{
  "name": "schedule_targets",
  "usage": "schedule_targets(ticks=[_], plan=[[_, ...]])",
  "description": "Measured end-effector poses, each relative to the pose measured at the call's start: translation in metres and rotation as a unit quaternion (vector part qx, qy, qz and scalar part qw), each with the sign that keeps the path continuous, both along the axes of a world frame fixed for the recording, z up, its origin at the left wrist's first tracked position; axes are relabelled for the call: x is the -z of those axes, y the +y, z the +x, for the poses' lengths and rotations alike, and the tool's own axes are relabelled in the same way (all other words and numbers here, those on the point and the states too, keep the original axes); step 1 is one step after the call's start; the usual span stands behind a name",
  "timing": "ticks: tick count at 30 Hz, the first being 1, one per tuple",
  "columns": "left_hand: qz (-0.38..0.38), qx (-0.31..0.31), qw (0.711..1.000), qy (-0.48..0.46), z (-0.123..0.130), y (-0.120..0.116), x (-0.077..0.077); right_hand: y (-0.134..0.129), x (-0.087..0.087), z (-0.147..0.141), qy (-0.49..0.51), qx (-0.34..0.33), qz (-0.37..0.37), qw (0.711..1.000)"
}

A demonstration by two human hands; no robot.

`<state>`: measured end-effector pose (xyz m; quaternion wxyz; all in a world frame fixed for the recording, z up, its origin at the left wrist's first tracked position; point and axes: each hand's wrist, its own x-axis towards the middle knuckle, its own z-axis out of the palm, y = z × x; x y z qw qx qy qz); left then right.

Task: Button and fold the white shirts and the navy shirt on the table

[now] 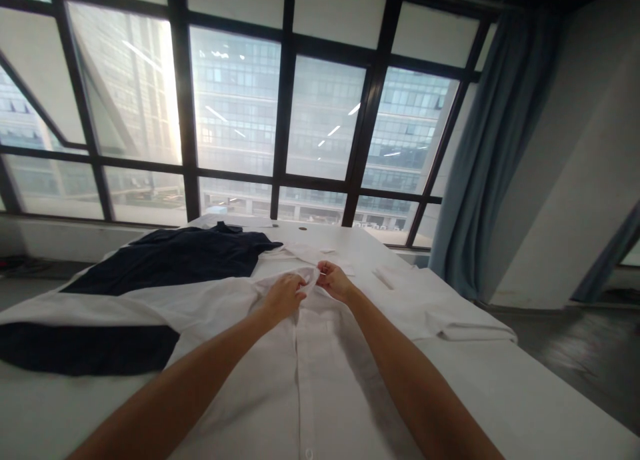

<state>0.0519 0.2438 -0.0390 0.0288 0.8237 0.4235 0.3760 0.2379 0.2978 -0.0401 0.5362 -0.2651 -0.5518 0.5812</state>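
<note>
A white button-front shirt (320, 360) lies spread on the white table, its collar end away from me and its front placket running towards me. At the collar, my left hand (286, 296) is closed with thumb and fingers pinching the fabric. My right hand (332, 280) pinches the other side of the collar, a little higher. Between the two hands the collar cloth is lifted slightly. One white sleeve stretches out to the left. Small details such as the top button are hidden by my fingers.
A dark navy garment (175, 257) lies to the left, partly under the white sleeve. Folded white clothing (440, 307) rests on the right of the table (545, 387). Large framed windows (235, 100) stand beyond the table, with a blue-grey curtain (493, 153) at the right.
</note>
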Motion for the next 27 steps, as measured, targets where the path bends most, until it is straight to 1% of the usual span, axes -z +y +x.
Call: schedule_targets(ticks=[2, 4, 5, 7, 9, 11, 12, 14, 16, 17, 18, 19, 21, 22, 25, 27], plan=[[0.007, -0.008, 1.0, 0.024, 0.0, -0.001, -0.001, 0.006, 0.006, -0.003, -0.018, 0.039, 0.013, 0.999], [0.019, -0.017, 0.999, 0.038, 0.0, -0.002, -0.002, 0.009, 0.009, -0.006, -0.073, 0.099, 0.046, 0.991], [0.024, -0.021, 0.999, 0.044, 0.0, -0.002, -0.002, 0.009, 0.008, -0.006, -0.117, 0.129, 0.077, 0.982], [0.028, -0.022, 0.998, 0.053, -0.001, -0.003, -0.002, 0.006, 0.003, -0.006, -0.214, 0.171, 0.164, 0.948], [0.029, -0.015, 0.998, 0.061, -0.001, -0.004, -0.002, -0.001, -0.007, -0.004, -0.296, 0.17, 0.266, 0.902], [0.03, -0.009, 0.997, 0.066, -0.001, -0.006, -0.002, -0.01, -0.02, -0.001, -0.368, 0.134, 0.352, 0.85], [0.031, -0.007, 0.997, 0.068, -0.001, -0.006, -0.002, -0.015, -0.026, 0.0, -0.414, 0.117, 0.379, 0.82], [0.029, -0.006, 0.997, 0.075, 0.0, -0.008, -0.003, -0.023, -0.037, 0.003, -0.516, 0.117, 0.399, 0.749], [0.022, -0.016, 0.996, 0.083, 0.0, -0.008, -0.004, -0.03, -0.045, 0.006, -0.604, 0.151, 0.394, 0.676], [0.018, -0.026, 0.996, 0.086, 0.0, -0.008, -0.004, -0.033, -0.047, 0.006, -0.635, 0.169, 0.39, 0.645], [0.012, -0.039, 0.995, 0.089, 0.001, -0.008, -0.004, -0.035, -0.049, 0.007, -0.657, 0.184, 0.388, 0.62], [0.009, -0.05, 0.994, 0.093, 0.001, -0.008, -0.003, -0.036, -0.05, 0.007, -0.67, 0.196, 0.388, 0.602], [0.014, -0.054, 0.993, 0.104, -0.001, -0.006, -0.002, -0.038, -0.051, 0.006, -0.685, 0.216, 0.384, 0.58], [0.022, -0.043, 0.992, 0.113, -0.003, -0.004, -0.002, -0.038, -0.051, 0.006, -0.689, 0.225, 0.38, 0.574], [0.048, 0.006, 0.987, 0.154, -0.016, 0.003, -0.005, -0.039, -0.051, 0.008, -0.693, 0.257, 0.363, 0.568], [0.061, 0.022, 0.978, 0.196, -0.028, 0.01, -0.01, -0.04, -0.052, 0.01, -0.69, 0.284, 0.351, 0.566]])
